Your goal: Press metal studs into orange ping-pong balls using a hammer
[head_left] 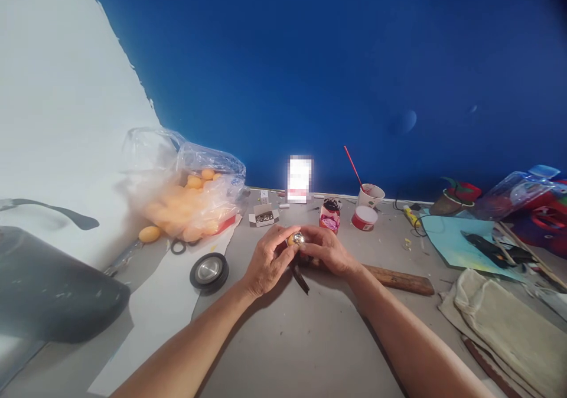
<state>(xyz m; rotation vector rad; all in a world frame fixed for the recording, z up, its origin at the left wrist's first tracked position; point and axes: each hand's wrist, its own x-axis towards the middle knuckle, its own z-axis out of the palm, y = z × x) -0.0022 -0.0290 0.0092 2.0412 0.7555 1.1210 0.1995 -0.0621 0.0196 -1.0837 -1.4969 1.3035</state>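
The left hand (pixel 272 256) and right hand (pixel 326 249) meet, fingertips clamped on a shiny ball (pixel 298 238) with yellow beside it. A dark strip (pixel 300 279) hangs below them. A wooden stick (pixel 398 280) lies by the right forearm. Beyond stand an open box (pixel 264 216), a jar (pixel 330 215) and a cup (pixel 371 195); a round lid (pixel 209 272) lies left.
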